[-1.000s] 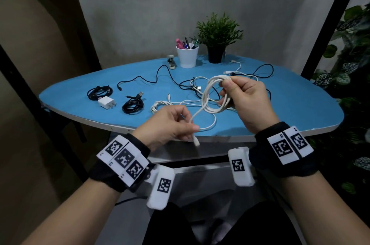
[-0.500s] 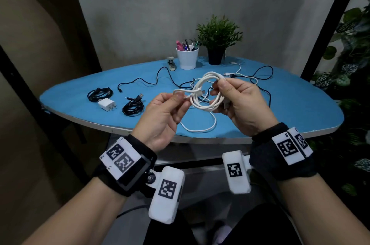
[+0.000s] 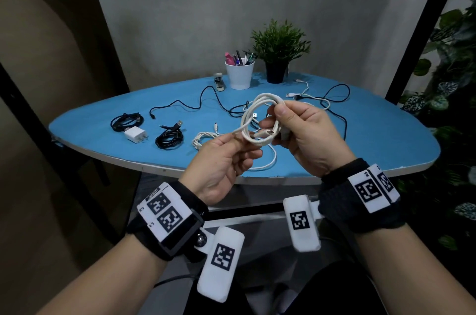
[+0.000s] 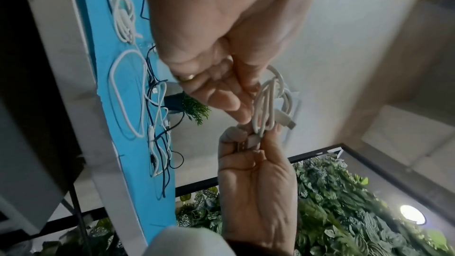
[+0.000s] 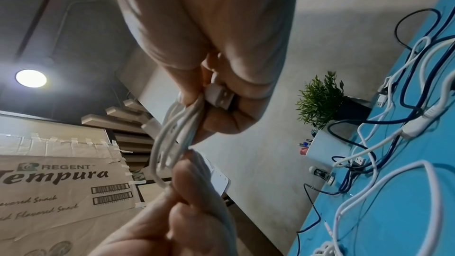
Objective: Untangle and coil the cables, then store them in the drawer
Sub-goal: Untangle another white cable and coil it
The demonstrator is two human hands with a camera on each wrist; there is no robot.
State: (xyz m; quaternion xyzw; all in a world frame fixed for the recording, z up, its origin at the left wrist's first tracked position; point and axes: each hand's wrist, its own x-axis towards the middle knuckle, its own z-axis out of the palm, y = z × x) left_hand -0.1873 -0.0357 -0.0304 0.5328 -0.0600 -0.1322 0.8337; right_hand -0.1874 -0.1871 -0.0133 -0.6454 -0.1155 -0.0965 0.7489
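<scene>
A white cable coil [image 3: 259,118] hangs above the blue table [image 3: 386,144], between my two hands. My right hand [image 3: 274,118] grips the loops, thumb on top, with a USB plug [image 5: 220,98] tucked under its fingers. My left hand [image 3: 239,142] pinches a strand that runs from the coil's lower left side. The left wrist view shows the coil [image 4: 268,100] between both sets of fingertips, with a small plug sticking out. A tangle of black and white cables [image 3: 309,100] lies on the table behind my hands.
On the table's left part lie two coiled black cables [image 3: 168,138], [image 3: 126,121] and a white charger [image 3: 135,134]. A bundled white cable [image 3: 206,138] and a white loop [image 3: 268,162] lie under my hands. At the back stand a pen cup [image 3: 239,75], a plant [image 3: 279,57] and a stapler [image 3: 219,81].
My left hand rose from the table's front edge to the coil, bringing the cable's loose tail with it. The tail is now short. My right hand kept its grip on the loops.
</scene>
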